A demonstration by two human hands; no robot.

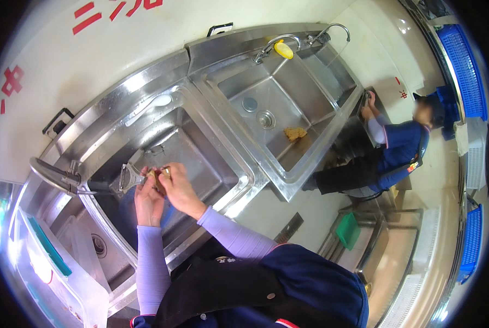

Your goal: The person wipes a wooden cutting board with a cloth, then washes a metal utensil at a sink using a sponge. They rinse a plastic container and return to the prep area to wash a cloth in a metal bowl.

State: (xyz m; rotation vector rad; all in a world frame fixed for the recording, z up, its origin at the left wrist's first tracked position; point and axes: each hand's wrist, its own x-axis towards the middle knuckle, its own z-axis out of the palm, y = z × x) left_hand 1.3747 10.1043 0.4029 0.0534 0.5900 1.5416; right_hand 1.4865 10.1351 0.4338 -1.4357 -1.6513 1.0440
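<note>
Over the left sink basin (pixel 195 151), my left hand (pixel 151 201) and my right hand (pixel 181 186) are close together, fingers closed around a small brownish object (pixel 158 180) that they mostly cover. A Y-shaped peeler (pixel 130 178) with a pale handle sticks out to the left of my fingers; which hand grips it I cannot tell. Running from the curved faucet (pixel 53 176), a thin stream of water passes just left of my left hand. Something blue lies low in the basin, partly behind my left hand.
A white ladle or spoon (pixel 150 107) rests on the rear ledge. The middle basin (pixel 244 88) holds a brown lump (pixel 295 133) and a round metal lid (pixel 249 104). A yellow sponge (pixel 284 49) hangs by its faucet. Plastic bins (pixel 92 303) stand lower left; a co-worker (pixel 396 139) crouches at right.
</note>
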